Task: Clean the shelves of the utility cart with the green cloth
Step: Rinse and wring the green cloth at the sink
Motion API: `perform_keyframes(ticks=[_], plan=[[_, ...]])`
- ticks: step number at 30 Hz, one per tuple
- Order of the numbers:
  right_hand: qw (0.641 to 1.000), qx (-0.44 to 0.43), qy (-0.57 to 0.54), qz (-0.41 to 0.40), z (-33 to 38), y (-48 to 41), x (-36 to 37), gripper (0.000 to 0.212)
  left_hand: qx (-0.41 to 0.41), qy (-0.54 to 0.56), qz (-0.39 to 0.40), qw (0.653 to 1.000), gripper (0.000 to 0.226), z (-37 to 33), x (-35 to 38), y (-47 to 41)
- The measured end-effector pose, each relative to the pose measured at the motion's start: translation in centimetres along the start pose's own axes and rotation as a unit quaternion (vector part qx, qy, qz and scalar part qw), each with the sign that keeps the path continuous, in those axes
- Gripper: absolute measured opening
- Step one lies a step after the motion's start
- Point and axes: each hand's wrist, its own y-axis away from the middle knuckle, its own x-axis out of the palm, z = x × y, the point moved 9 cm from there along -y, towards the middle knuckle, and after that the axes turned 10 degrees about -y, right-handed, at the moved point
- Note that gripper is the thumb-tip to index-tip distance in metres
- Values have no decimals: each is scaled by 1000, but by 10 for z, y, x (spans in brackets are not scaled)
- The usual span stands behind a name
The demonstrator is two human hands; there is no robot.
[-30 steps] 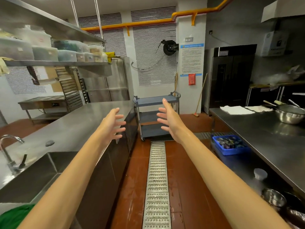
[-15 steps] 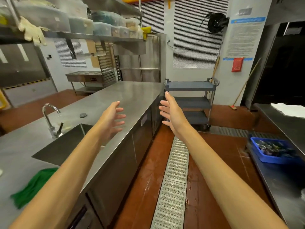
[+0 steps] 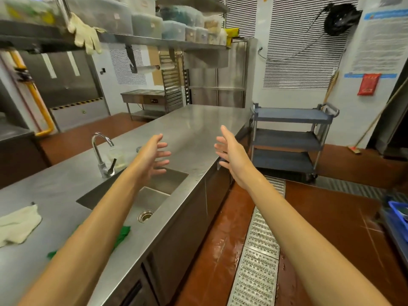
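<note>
— What are the hands gripping?
— Nothing: left hand [image 3: 152, 157] and right hand [image 3: 231, 153], mid-frame, are spread wide, touching nothing.
— The cloth?
— The crumpled green cloth [image 3: 121, 236] lies lower left on the steel counter [image 3: 198, 129]; the grey three-shelf utility cart [image 3: 289, 138] stands right.

Both bare forearms extend forward from the lower corners of the view, converging slightly toward the centre. Left hand [image 3: 152, 157]: held in the air, palm turned inward toward the other hand, fingers spread and slightly curled, grasping nothing. Right hand [image 3: 230, 154]: raised a little higher, palm facing inward to the left, fingers extended and loosely parted, thumb uppermost, likewise empty. The two hands stand apart at about the same reach, palms facing each other, wrists nearly straight in line with the forearms.
</note>
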Motion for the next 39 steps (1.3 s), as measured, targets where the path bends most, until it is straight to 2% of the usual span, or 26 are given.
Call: perform_keyframes(ticks=[16,23,26,34,39], plan=[[998,28,-1,50,-48,-115,164,66,-12,-10,-55,998,43,19,-156,-93],[994,46,15,101,-77,-146,232,64,-36,5,-103,994,48,46,-210,-109],[991,59,17,122,-89,-160,257,55,-43,3,-116,992,51,53,-225,-115],[975,96,13,198,-128,-208,314,61,-78,3,-175,982,48,79,-265,-144],[963,87,57,248,-158,-242,345,64,-102,-2,-205,973,53,99,-278,-175]])
